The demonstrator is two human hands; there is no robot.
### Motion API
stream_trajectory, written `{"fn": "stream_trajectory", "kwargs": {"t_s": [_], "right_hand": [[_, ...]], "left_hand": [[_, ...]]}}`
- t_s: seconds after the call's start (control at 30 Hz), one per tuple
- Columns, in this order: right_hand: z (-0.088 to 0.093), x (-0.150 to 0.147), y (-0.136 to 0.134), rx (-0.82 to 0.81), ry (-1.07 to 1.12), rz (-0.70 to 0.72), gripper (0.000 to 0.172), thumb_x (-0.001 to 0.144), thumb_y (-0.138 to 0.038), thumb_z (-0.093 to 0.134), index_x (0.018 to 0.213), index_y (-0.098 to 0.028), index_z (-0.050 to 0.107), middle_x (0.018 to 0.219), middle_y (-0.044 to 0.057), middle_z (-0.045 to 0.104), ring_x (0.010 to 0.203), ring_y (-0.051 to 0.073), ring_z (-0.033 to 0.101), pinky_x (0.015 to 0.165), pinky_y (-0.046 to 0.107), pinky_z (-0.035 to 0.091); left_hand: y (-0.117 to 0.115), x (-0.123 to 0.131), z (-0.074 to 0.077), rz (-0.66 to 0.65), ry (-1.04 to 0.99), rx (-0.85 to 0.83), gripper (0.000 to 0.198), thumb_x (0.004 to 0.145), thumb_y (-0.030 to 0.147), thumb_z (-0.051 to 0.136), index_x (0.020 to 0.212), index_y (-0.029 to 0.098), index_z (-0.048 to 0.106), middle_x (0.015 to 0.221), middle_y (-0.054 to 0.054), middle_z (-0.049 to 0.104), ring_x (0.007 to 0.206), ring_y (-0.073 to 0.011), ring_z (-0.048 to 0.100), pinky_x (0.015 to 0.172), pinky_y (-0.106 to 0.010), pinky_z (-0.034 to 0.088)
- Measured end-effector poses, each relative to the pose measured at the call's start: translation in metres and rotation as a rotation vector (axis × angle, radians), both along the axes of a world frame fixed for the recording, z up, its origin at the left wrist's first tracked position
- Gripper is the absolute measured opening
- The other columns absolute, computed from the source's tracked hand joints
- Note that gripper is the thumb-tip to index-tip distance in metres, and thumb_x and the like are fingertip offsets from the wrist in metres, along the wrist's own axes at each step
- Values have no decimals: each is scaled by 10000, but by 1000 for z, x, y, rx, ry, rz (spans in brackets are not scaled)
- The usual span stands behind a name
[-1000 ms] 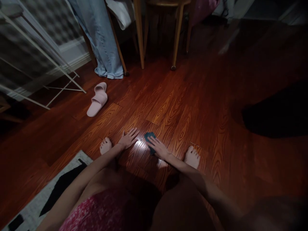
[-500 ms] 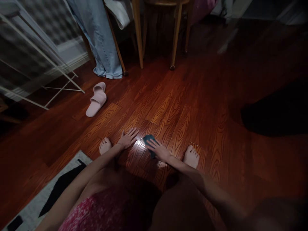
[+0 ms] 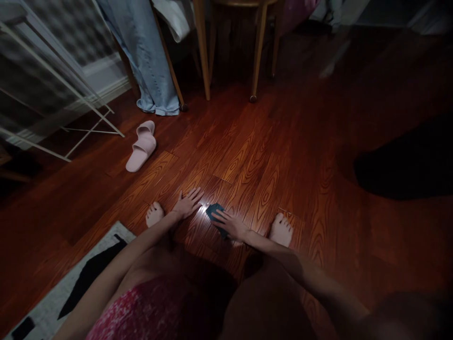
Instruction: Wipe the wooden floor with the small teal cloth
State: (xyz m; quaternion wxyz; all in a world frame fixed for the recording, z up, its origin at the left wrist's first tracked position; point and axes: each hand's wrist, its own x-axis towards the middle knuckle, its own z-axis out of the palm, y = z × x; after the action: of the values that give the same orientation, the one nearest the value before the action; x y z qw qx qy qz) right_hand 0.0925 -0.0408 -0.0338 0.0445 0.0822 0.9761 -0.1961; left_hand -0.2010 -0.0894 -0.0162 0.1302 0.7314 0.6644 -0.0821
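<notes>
A dark teal cloth (image 3: 214,209) lies on the glossy reddish wooden floor (image 3: 244,151) between my feet. My right hand (image 3: 232,225) rests flat on top of it, fingers stretched out and pressing it down; part of the cloth is hidden beneath the palm. To the left, my left hand (image 3: 187,204) is spread on the bare floor with nothing in it. A bright patch of reflected light shows between the two hands, at the cloth's left edge.
A pink slipper (image 3: 141,146) lies ahead on the left. Beyond it are a white folding rack (image 3: 87,130), hanging jeans (image 3: 152,71) and a wooden chair (image 3: 260,52). A grey and black mat (image 3: 116,231) is at lower left; a large dark shape (image 3: 406,165) is at right.
My right hand and the cloth have shifted slightly left and toward me, and the cloth has turned a little. My left hand stays in place.
</notes>
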Motion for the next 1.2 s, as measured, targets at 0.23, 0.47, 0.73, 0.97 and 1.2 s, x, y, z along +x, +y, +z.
{"fn": "stream_trajectory", "kwargs": {"t_s": [0.23, 0.47, 0.73, 0.97, 1.2], "right_hand": [[0, 17, 32, 83, 52, -624, 964, 801, -155, 678, 1641, -192, 207, 1718, 129, 121, 1580, 309, 48, 1257, 557, 160], [1, 16, -7, -66, -32, 93, 855, 817, -227, 694, 1600, -255, 350, 1699, 75, 237, 1576, 286, 112, 1266, 487, 125], [-9, 5, 29, 1, 54, -287, 957, 758, -133, 706, 1618, -232, 296, 1714, 95, 180, 1581, 283, 85, 1267, 516, 137], [-4, 30, 9, -40, 28, -190, 965, 760, -184, 719, 1622, -225, 287, 1713, 110, 167, 1579, 318, 42, 1264, 542, 87], [-14, 0, 0, -74, 22, 164, 914, 763, -253, 764, 1583, -325, 367, 1702, -3, 234, 1577, 247, 126, 1276, 464, 122]], "left_hand": [[0, 0, -1, 6, -8, 0, 576, 1093, 506, 278, 1642, 362, 179, 1709, -27, 168, 1572, -278, 149, 1209, -676, 101], [-1, 0, 1, 5, 16, -9, 581, 1093, 490, 298, 1643, 361, 159, 1709, -25, 157, 1574, -284, 133, 1208, -679, 108], [1, 3, 6, 11, 11, -27, 574, 1096, 477, 298, 1642, 357, 164, 1709, -20, 139, 1573, -284, 142, 1194, -707, 113], [-1, 0, 2, -3, 4, -16, 584, 1096, 502, 284, 1645, 347, 160, 1709, -40, 147, 1573, -282, 146, 1195, -701, 117], [1, 2, 4, 9, 13, -24, 568, 1099, 470, 288, 1642, 351, 171, 1708, -29, 154, 1570, -285, 157, 1189, -713, 121]]}}
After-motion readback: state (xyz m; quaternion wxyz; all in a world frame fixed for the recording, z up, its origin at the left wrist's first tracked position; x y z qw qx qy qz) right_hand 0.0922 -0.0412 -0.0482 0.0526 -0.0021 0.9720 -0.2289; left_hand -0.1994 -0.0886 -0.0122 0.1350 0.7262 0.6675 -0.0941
